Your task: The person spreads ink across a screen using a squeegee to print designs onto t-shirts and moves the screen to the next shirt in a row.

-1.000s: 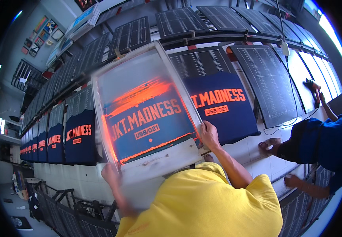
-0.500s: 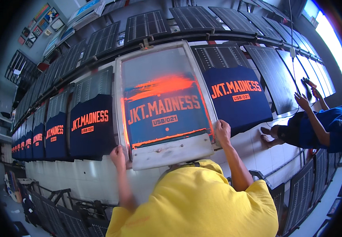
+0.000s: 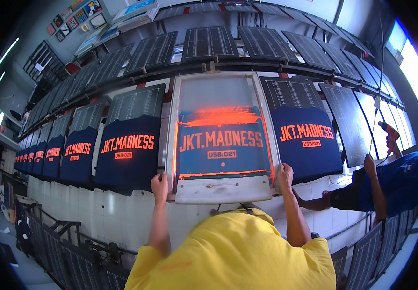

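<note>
A printing screen point(image 3: 261, 96) in a pale frame lies over a dark blue shirt point(image 3: 194, 133) in front of me. Orange ink is smeared across its mesh, and orange lettering shows through. Along the near end rests a wide whitish bar point(image 3: 223, 191) with bolts in it. My left hand point(image 3: 159, 187) is closed at the near left corner of the screen frame. At the near right corner my right hand point(image 3: 285, 178) is closed too, against the frame's side. The fingertips of both hands are partly hidden.
Dark blue shirts with orange prints lie on boards to the left point(image 3: 129, 145) and right point(image 3: 305, 154). Bare black boards point(image 3: 209, 41) stand in rows beyond a rail. At right, another person point(image 3: 397, 181) in blue holds an orange heat gun point(image 3: 390, 133).
The view has shifted and levelled, so the screen appears farther right and straighter. My hands stay at its near corners. The other person's lower hand and heat gun have changed position.
</note>
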### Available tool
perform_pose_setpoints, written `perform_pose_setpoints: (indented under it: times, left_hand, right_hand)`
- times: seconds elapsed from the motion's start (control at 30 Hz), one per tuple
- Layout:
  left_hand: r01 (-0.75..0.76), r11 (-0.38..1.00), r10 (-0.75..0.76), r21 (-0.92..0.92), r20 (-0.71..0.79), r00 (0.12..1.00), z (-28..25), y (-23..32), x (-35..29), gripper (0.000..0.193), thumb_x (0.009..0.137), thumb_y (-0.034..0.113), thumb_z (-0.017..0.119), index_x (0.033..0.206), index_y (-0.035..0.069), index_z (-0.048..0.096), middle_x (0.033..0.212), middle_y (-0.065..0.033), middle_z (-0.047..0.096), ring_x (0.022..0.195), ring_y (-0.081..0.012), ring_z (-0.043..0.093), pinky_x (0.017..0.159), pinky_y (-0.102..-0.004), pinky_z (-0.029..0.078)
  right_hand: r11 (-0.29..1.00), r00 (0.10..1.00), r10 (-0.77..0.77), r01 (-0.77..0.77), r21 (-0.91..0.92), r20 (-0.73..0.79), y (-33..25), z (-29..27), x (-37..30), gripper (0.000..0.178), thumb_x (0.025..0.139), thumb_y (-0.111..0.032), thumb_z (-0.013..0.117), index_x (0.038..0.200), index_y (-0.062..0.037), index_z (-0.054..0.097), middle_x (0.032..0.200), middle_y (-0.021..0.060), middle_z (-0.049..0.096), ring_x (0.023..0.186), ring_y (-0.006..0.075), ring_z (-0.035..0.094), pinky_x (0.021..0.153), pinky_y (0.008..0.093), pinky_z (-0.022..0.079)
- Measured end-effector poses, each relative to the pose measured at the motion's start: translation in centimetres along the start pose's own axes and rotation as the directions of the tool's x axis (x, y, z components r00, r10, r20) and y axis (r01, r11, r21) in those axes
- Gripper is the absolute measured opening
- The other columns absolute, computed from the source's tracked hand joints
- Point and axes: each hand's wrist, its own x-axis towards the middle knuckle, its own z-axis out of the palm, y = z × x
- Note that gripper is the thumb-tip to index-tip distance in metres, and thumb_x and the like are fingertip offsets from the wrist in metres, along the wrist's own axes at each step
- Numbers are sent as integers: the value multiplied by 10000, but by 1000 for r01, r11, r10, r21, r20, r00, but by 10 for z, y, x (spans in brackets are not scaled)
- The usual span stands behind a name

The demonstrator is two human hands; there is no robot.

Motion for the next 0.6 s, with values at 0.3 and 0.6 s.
perform_pose_setpoints:
  times: [0.3, 0.6]
  left_hand:
    - [-27, 998, 28, 55, -31, 999, 0, -2, 20, 357, 888, 264, 595, 784, -75, 634, 633, -181, 601, 572, -281, 577, 590, -396, 431]
    - [13, 1000, -12, -21, 23, 1000, 2, 4, 28, 367, 878, 277, 600, 760, -70, 619, 619, -175, 587, 571, -277, 571, 585, -397, 428]
  right_hand:
    - [1000, 1000, -6, 7, -12, 14, -10, 17, 7, 294, 898, -198, 508, 853, 54, 652, 691, 205, 590, 627, 297, 551, 648, 410, 438]
    - [1000, 1000, -16, 16, -9, -19, -10, 26, 15, 289, 894, -178, 485, 760, 60, 579, 634, 205, 506, 570, 286, 463, 597, 426, 393]
